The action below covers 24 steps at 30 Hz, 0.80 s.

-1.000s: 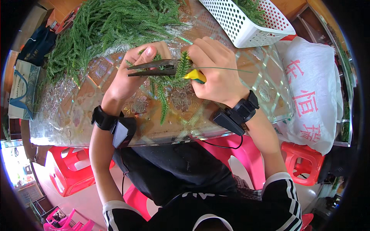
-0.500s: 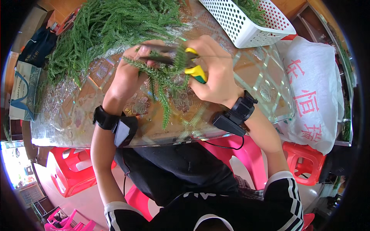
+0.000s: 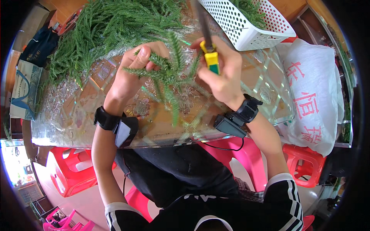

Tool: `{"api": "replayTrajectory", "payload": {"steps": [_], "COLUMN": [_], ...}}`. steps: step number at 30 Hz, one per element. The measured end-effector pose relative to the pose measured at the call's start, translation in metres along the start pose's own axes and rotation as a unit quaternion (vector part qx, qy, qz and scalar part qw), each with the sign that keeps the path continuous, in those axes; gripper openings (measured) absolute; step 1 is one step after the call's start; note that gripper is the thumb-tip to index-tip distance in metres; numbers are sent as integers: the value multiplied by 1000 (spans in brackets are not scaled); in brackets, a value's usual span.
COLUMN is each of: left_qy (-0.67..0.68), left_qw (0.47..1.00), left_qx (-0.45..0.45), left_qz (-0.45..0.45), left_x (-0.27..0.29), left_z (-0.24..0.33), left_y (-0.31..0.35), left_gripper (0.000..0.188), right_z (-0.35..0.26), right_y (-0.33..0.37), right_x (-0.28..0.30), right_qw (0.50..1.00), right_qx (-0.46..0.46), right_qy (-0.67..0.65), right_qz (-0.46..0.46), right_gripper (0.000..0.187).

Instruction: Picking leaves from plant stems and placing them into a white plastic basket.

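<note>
From where I stand, the person sits at a glass-topped, patterned bench (image 3: 77, 123), both arms raised over it. The left hand (image 3: 131, 73) is closed, thumb uppermost, gripping a green sprig (image 3: 172, 79) at its left end. The sprig hangs over the middle of the bench, between the two hands, its branches fanning out: one upward, one down toward the near edge, others sideways, with the rightmost tips close to the other hand.

The right hand (image 3: 227, 73) is wrapped around a pair of pliers (image 3: 212, 59) by the yellow-and-green handles. Their dark nose points away from the person, apart from the sprig, and it is too blurred for me to say whether the jaws are parted.

A big heap of greenery (image 3: 115, 30) covers the far left of the bench. At the far right stands a white basket (image 3: 237, 34), full of round holes, with more green sprigs (image 3: 250, 13) inside. A white sack (image 3: 314, 84) with red lettering bulges by the right edge, just above a red stool (image 3: 302, 165). Each wrist wears a black band (image 3: 107, 120).
</note>
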<state>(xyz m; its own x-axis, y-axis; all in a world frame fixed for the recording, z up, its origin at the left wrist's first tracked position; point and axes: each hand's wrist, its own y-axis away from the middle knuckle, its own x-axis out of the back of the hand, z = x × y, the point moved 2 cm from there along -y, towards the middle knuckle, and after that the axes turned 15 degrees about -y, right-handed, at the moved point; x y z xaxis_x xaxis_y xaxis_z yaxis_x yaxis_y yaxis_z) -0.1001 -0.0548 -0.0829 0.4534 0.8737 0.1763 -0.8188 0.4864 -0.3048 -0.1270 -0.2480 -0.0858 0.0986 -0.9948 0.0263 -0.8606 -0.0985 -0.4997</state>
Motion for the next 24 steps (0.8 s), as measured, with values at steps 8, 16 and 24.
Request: {"api": "replayTrajectory", "payload": {"steps": [8, 16, 24], "left_qy": [-25, -11, 29], "left_qw": [996, 996, 988], "left_qx": [-75, -49, 125], "left_qz": [-51, -67, 87], "left_x": [0, 6, -2], "left_z": [8, 1, -6], "left_y": [-2, 1, 1], "left_gripper": [44, 41, 41], "right_z": [-1, 20, 44], "right_y": [-8, -13, -11], "right_x": [9, 8, 23], "right_qw": [997, 975, 908], "right_qx": [45, 67, -21], "right_qy": [9, 203, 419], "right_qz": [56, 53, 17], "right_gripper": [37, 40, 41]}}
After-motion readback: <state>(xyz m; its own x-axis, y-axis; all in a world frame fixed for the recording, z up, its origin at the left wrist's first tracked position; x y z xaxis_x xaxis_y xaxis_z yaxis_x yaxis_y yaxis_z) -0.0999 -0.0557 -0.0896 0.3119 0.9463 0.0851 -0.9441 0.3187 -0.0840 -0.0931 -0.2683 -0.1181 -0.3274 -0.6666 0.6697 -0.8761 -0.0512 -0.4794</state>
